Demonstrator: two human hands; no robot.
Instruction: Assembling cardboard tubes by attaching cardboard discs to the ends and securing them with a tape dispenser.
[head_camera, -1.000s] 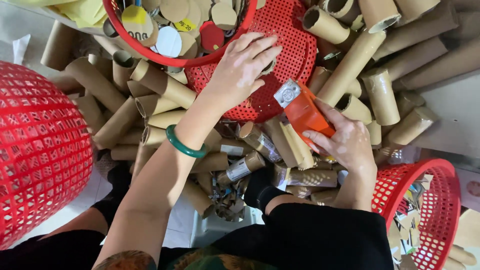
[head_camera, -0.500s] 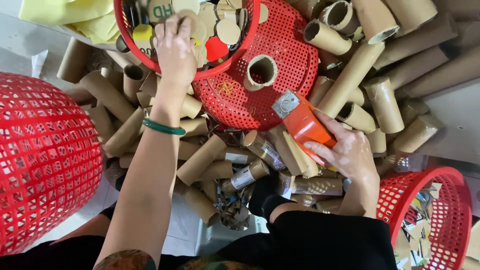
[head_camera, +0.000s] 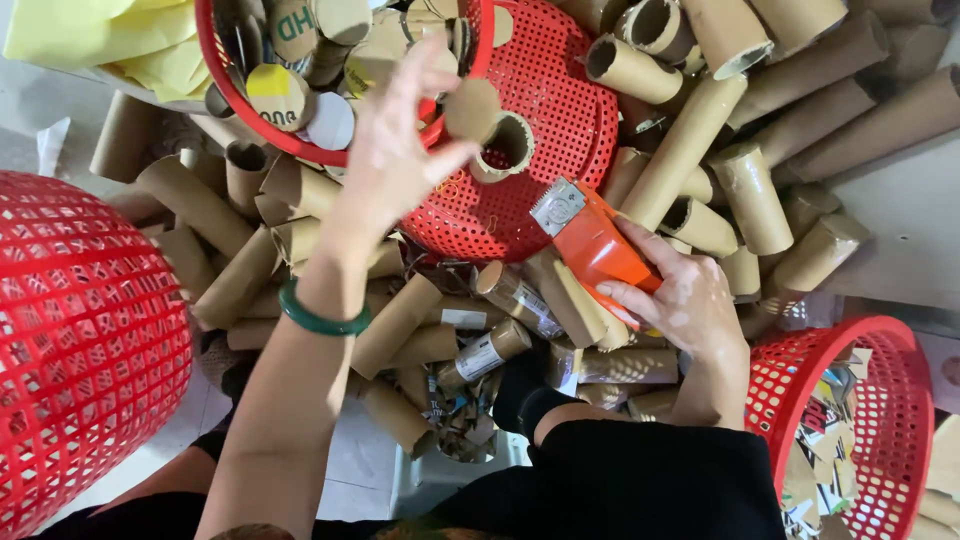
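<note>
My left hand (head_camera: 392, 160), with a green bangle (head_camera: 322, 320) on the wrist, hovers with fingers spread over the rim of a red basket (head_camera: 300, 152) full of round cardboard discs. A brown cardboard disc (head_camera: 472, 108) sits just off its fingertips; whether it is touching them is unclear. A short cardboard ring (head_camera: 506, 146) lies on an overturned red basket (head_camera: 565, 95) beside it. My right hand (head_camera: 690, 300) grips an orange utility cutter (head_camera: 592, 240), its metal head pointing up-left over the pile of cardboard tubes (head_camera: 690, 150).
A large red mesh basket (head_camera: 80, 340) stands at the left. Another red basket (head_camera: 885, 400) at lower right holds paper scraps. Tubes with labels (head_camera: 490, 350) lie near my knees. Yellow paper (head_camera: 110, 40) is at top left.
My left hand moved from the overturned basket up into the disc basket, then drew back right with its fingers spread. The right hand kept hold of the cutter, barely moving.
</note>
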